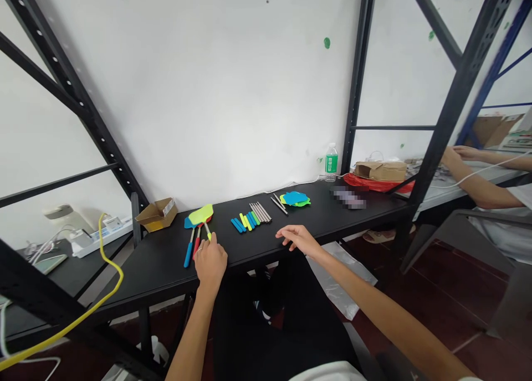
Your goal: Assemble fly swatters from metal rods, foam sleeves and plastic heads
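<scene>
My left hand (211,257) is closed round the grip of a yellow-green fly swatter (201,214), its flat head pointing away over the black table. Beneath and beside it lie a blue swatter (188,253) and a red swatter (197,247), the red one partly hidden. Fingers loosely curved and apart, my right hand (298,238) is above the table's front edge and holds nothing. Between the hands, farther back, are a row of blue, yellow and green handles (246,221) and several metal rods (260,212). More rods (279,204) lie near a pile of blue and green swatter heads (296,199).
An open cardboard box (157,215) stands at the table's left end. A water bottle (331,163) is by the wall, with another box (380,171) on red plastic (366,183). Black rack posts (446,109) frame the table. Another person's arm (469,176) is at right.
</scene>
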A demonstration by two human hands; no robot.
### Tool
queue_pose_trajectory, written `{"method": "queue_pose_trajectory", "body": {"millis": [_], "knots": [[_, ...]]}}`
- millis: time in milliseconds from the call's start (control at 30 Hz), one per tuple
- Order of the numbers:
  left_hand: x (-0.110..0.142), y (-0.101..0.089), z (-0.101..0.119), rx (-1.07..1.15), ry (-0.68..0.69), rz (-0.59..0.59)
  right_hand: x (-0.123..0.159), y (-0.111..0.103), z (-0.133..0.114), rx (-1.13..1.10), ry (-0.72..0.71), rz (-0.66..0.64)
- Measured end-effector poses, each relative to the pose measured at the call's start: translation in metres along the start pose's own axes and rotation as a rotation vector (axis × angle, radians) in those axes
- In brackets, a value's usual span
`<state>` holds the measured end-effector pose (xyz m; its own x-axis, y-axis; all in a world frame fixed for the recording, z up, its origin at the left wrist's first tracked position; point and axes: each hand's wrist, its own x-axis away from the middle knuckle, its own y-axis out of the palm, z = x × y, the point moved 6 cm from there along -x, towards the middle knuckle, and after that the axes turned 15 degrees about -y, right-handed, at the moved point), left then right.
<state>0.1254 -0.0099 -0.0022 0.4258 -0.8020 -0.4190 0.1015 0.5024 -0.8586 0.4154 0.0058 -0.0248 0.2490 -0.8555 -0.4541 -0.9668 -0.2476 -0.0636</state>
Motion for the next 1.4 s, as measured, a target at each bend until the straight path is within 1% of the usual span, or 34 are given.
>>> {"method": "queue_pose_trajectory", "body": {"millis": [167, 333, 467, 567, 667, 733, 900, 1067, 1267, 1400], "knots": [[0.001, 0.011, -0.001, -0.069, 0.002, -0.040, 0.001, 0.001, 0.000, 0.056, -0.019, -0.026], [0.002, 0.014, -0.001, -0.076, -0.020, -0.033, 0.002, 0.003, 0.001, 0.098, -0.024, -0.034], [0.002, 0.016, -0.002, -0.078, -0.010, -0.030, 0.003, 0.005, 0.000, 0.131, -0.029, -0.047], [0.002, 0.013, -0.001, -0.057, -0.004, 0.018, 0.003, 0.005, 0.000, 0.148, -0.028, -0.051], [0.006, 0.005, 0.003, -0.003, 0.057, 0.113, 0.003, 0.005, 0.000, 0.155, -0.026, -0.053], [0.009, -0.001, 0.006, 0.034, 0.092, 0.140, 0.002, 0.006, 0.001, 0.163, -0.021, -0.055], [0.012, -0.008, 0.012, 0.058, 0.101, 0.077, 0.003, 0.007, -0.001, 0.179, -0.018, -0.058], [0.014, -0.011, 0.013, 0.045, 0.064, 0.068, 0.004, 0.007, -0.003, 0.181, -0.020, -0.057], [0.014, -0.007, 0.012, 0.044, 0.056, 0.076, 0.005, 0.007, -0.004, 0.209, -0.023, -0.059], [0.013, -0.002, 0.011, 0.033, 0.095, 0.076, 0.005, 0.007, -0.003, 0.256, -0.023, -0.059]]}}
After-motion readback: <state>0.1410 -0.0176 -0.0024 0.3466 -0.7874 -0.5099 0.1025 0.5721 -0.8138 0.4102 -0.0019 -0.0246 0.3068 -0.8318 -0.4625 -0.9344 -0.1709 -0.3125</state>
